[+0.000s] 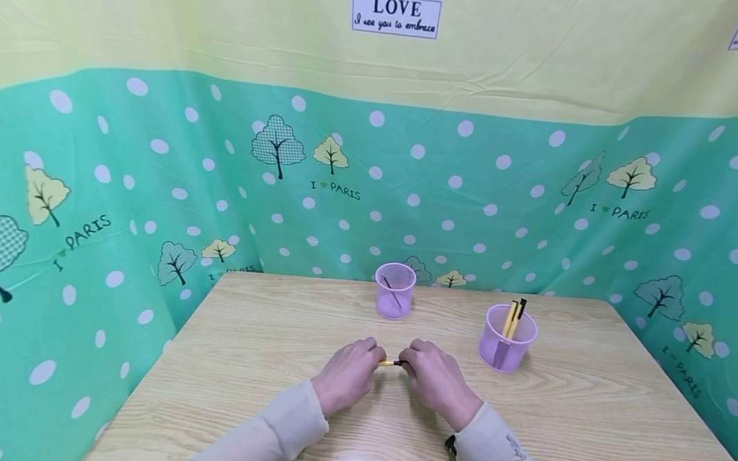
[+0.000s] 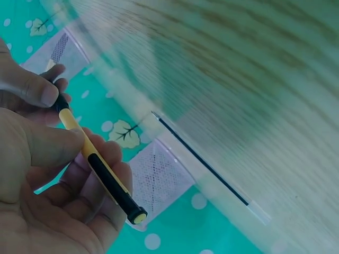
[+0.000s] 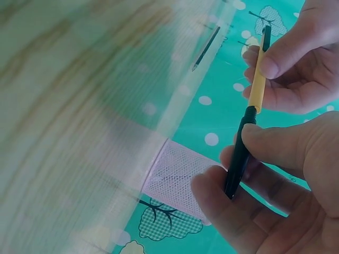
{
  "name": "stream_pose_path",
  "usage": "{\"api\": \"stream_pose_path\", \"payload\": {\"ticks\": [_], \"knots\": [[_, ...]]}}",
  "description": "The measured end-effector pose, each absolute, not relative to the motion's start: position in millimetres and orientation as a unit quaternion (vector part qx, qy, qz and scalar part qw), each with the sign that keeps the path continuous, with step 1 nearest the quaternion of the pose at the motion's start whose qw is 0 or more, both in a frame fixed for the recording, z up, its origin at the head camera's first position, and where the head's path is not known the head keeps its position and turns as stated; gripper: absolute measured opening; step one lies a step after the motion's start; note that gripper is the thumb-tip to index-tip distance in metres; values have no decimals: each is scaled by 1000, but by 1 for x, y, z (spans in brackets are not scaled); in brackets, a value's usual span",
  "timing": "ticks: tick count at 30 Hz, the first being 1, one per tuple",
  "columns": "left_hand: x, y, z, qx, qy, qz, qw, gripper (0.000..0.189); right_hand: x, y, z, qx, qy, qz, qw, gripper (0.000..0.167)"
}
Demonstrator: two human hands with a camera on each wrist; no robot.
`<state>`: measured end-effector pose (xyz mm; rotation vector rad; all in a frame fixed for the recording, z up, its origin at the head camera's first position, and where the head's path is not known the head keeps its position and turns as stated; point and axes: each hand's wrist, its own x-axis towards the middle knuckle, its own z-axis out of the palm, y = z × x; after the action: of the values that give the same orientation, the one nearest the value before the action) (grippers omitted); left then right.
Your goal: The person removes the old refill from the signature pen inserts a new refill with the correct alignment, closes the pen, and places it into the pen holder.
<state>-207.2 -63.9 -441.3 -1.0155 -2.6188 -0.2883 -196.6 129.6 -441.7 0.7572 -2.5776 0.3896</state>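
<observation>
Both hands hold one yellow-and-black pen point(image 1: 388, 363) level, low over the front middle of the table. My left hand point(image 1: 350, 374) grips the yellow barrel point(image 2: 74, 124), its thumb on top and the clip end pointing past the fingers. On the other side, my right hand point(image 1: 434, 380) pinches the black grip section point(image 3: 242, 153) between thumb and fingers; the pen's tip is hidden there. A thin dark pen refill point(image 2: 201, 157) with a clear end shows beyond the hands in the left wrist view.
At the back of the wooden table point(image 1: 289, 317) stands a purple mesh cup point(image 1: 393, 308), with a thin dark stick slanting in it. Another purple mesh cup point(image 1: 500, 359), right of the hands, contains yellow-and-black pens point(image 1: 512, 321). Patterned green cloth point(image 1: 370, 210) hangs around the table.
</observation>
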Motion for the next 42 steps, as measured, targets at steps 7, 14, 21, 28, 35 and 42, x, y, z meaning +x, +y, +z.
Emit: {"api": "stream_pose_path", "payload": {"ticks": [7, 14, 21, 28, 35, 42], "knots": [[-206, -62, -441, -345, -919, -114, 153, 20, -196, 129, -441, 272, -928, 138, 213, 7], [-206, -61, -441, -339, -921, -117, 149, 20, -196, 129, -442, 271, -927, 141, 217, 7], [-206, -61, -440, -340, -920, -119, 155, 22, -196, 128, -441, 278, -922, 142, 227, 8], [-206, -61, -438, -344, -917, -118, 163, 22, -196, 129, -441, 281, -922, 147, 224, 9], [-207, -61, -438, -347, -916, -117, 164, 23, -196, 129, -440, 291, -920, 149, 218, 9], [-207, -63, -440, -349, -914, -120, 166, 20, -196, 129, -441, 289, -924, 154, 197, 9]]}}
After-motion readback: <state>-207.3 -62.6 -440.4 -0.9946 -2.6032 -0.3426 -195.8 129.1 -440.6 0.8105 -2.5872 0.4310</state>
